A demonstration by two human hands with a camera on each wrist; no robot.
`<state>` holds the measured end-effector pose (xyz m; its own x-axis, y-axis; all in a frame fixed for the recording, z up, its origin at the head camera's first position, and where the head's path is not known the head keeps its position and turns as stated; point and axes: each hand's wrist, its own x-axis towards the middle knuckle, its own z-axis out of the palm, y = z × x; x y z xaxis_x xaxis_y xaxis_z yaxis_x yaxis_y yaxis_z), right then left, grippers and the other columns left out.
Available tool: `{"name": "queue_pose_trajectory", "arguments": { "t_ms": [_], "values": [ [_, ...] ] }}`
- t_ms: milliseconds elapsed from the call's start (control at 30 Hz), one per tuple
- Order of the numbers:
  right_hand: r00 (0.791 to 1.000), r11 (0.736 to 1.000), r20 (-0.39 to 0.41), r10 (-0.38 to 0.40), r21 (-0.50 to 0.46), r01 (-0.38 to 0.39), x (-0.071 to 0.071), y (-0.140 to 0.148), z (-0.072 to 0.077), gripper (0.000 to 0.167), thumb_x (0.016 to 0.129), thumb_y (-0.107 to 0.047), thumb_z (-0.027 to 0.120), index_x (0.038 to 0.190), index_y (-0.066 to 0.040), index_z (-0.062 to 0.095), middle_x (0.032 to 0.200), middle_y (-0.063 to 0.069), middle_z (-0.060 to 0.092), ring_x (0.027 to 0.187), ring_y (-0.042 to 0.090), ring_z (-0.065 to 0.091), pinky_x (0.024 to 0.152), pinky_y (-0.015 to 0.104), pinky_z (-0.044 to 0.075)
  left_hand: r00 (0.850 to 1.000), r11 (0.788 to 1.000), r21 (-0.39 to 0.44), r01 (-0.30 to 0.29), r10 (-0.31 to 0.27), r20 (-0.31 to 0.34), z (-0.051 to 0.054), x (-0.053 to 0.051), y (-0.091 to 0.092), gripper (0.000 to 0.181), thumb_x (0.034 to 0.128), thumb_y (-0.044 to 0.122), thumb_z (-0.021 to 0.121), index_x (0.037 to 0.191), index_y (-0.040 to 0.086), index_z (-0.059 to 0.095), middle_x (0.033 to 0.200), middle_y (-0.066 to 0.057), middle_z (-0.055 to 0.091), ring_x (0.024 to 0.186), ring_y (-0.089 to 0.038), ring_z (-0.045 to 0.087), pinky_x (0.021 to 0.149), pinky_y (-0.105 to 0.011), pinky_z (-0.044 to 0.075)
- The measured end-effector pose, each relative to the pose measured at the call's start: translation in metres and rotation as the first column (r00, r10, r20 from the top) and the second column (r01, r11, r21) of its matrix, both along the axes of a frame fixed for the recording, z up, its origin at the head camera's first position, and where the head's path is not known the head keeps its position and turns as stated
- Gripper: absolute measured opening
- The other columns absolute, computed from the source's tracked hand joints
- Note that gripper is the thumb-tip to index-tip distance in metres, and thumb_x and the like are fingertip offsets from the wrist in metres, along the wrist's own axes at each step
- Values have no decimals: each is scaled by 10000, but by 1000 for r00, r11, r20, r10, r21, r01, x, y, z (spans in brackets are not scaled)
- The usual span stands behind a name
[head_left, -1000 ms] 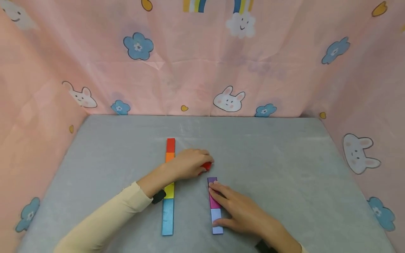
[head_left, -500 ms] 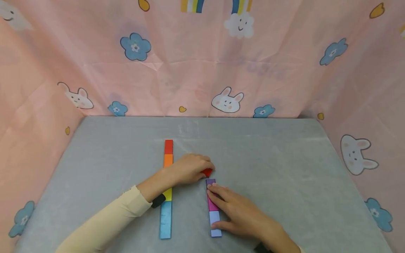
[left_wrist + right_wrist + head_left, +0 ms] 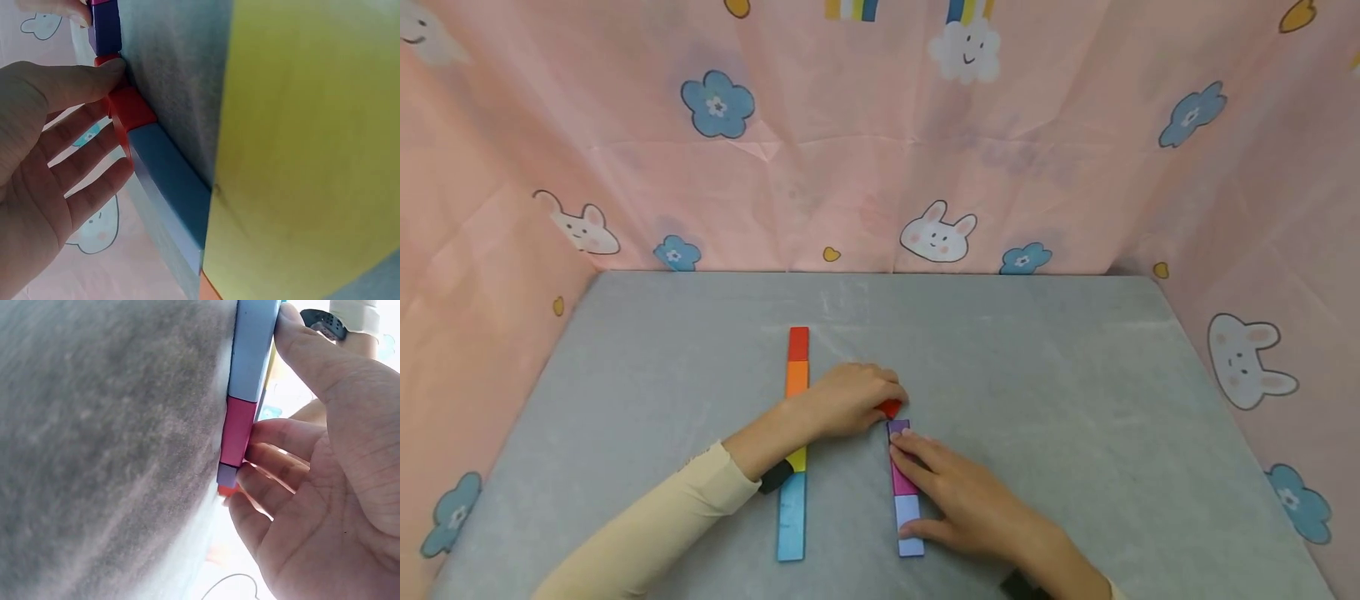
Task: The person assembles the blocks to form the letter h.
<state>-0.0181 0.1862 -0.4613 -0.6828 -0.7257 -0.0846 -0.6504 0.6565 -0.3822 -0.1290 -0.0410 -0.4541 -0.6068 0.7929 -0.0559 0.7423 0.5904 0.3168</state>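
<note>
My left hand (image 3: 853, 400) pinches a red block (image 3: 132, 107) between thumb and fingers, at the far end of the right-hand row. That row has a dark purple block (image 3: 898, 427), a magenta block (image 3: 240, 430) and a periwinkle block (image 3: 907, 512). On it rests my right hand (image 3: 966, 500), fingertips at the purple and magenta blocks, thumb at the periwinkle one. The left wrist view shows a blue block (image 3: 170, 181) touching the red one; the left hand and forearm hide it in the head view.
Under my left forearm runs another row: red (image 3: 799, 343), orange (image 3: 797, 379), yellow (image 3: 797, 458) and light blue (image 3: 792, 517) blocks. The grey tabletop (image 3: 1060, 375) extends around both rows. A pink patterned curtain (image 3: 835, 167) stands behind and at the sides.
My left hand has brought the red block slightly nearer, to the purple block's far end. My right hand keeps its place on the row. The head view has shifted a little.
</note>
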Motion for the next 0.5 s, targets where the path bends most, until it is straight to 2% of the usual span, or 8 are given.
{"name": "queue_pose_trajectory", "arguments": {
  "t_ms": [300, 500],
  "values": [
    [1000, 1000, -5, 11, -3, -11, 1, 3, -2, 845, 979, -610, 650, 1598, -68, 462, 1689, 88, 425, 1532, 287, 480, 1183, 488, 510, 1000, 1000, -1, 14, -14, -7, -3, 0, -1, 283, 964, 144, 782, 1245, 174, 774, 1162, 10, 772, 1050, -188, 708, 993, -368, 616],
    [1000, 1000, -10, 7, -3, -7, 1, 2, -1, 846, 978, -615, 646, 1597, -69, 463, 1692, 94, 426, 1533, 290, 480, 1180, 488, 513, 1000, 1000, 5, 21, -21, -8, 0, -2, -1, 271, 959, 142, 786, 1228, 173, 782, 1144, 8, 777, 1028, -187, 708, 989, -369, 617]
  ]
}}
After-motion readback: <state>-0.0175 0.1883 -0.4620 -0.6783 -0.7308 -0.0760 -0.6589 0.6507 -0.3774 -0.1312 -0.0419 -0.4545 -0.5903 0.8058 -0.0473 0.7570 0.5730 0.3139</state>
